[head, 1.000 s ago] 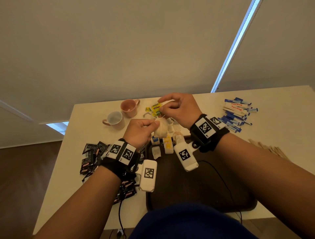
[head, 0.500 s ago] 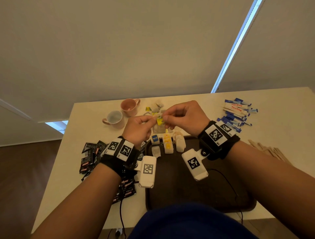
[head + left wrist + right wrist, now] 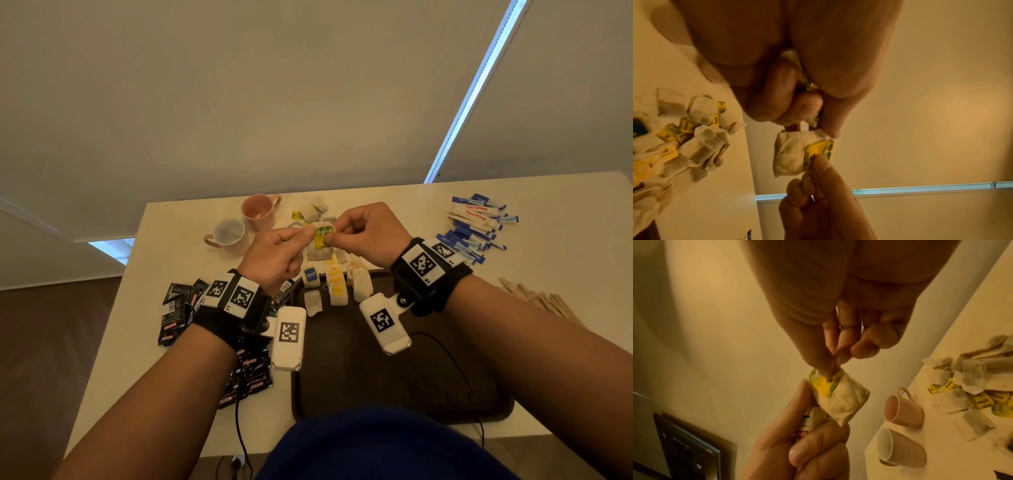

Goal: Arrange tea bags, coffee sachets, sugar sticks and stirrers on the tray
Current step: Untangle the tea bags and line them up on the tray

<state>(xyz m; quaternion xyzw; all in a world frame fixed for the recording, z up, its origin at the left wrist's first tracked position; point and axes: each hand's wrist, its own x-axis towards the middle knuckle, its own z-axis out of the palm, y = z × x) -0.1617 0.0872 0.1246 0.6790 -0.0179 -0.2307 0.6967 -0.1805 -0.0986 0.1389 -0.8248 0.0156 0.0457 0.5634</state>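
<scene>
Left hand (image 3: 274, 258) and right hand (image 3: 368, 236) raised above far edge of tray (image 3: 394, 377), both pinching one tea bag (image 3: 320, 248). Right fingers (image 3: 830, 363) pressed together on yellow-green tag (image 3: 323, 236); left fingers (image 3: 830, 116) pinching bag's paper edge. More tea bags (image 3: 342, 286) in rows at tray's far end. Coffee sachets (image 3: 178, 308) left on bench (image 3: 565, 267), sugar sticks (image 3: 474, 231) right, stirrers (image 3: 537, 299) near right.
</scene>
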